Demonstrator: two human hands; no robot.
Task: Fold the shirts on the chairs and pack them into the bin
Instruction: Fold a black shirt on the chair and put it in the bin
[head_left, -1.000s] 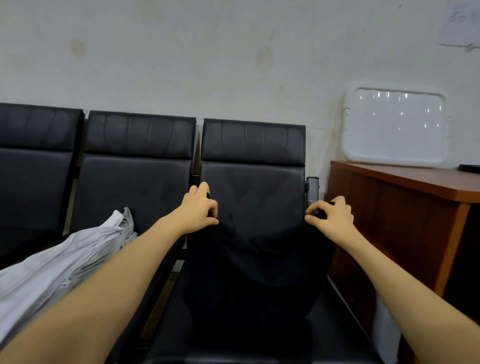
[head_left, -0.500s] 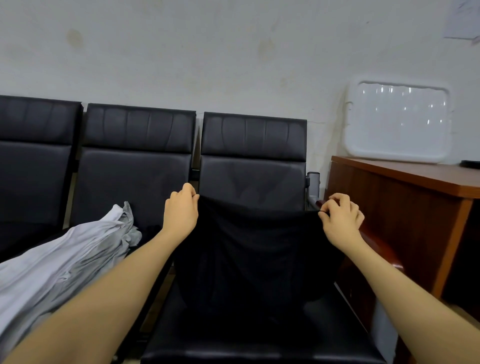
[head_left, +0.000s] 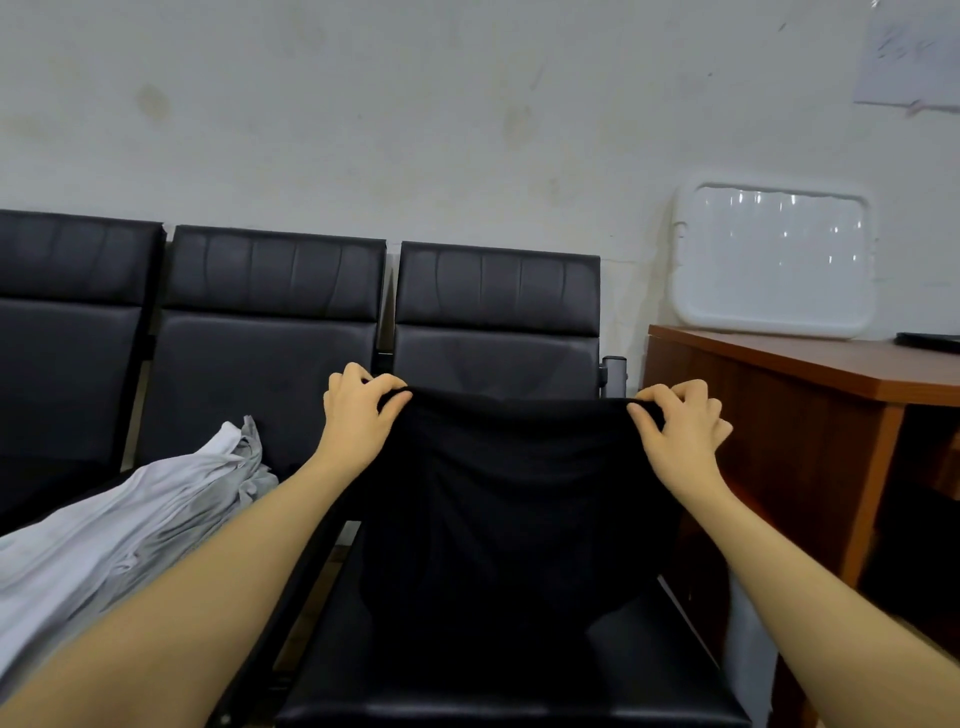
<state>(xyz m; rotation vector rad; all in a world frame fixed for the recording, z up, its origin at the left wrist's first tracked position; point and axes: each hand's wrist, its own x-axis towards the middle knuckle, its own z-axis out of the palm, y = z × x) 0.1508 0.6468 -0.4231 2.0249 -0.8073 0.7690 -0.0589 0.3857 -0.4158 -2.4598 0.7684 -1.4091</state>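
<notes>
shirt (head_left: 514, 499): now lifted off the chair (head_left: 498, 675), stretched between hands
left hand (head_left: 358, 410): edge pinched
right hand (head_left: 675, 426): edge pinched
fold: can be started

Stained pale wall (head_left: 467, 104), wooden desk (head_left: 810, 364) with white tray (head_left: 774, 260) leaning.

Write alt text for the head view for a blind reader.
Both hands, left hand and right hand, pinch the top edge of a black shirt and hold it spread above a black chair. Pale shirts lie heaped on the chair to the left; a wooden desk stands right.
</notes>
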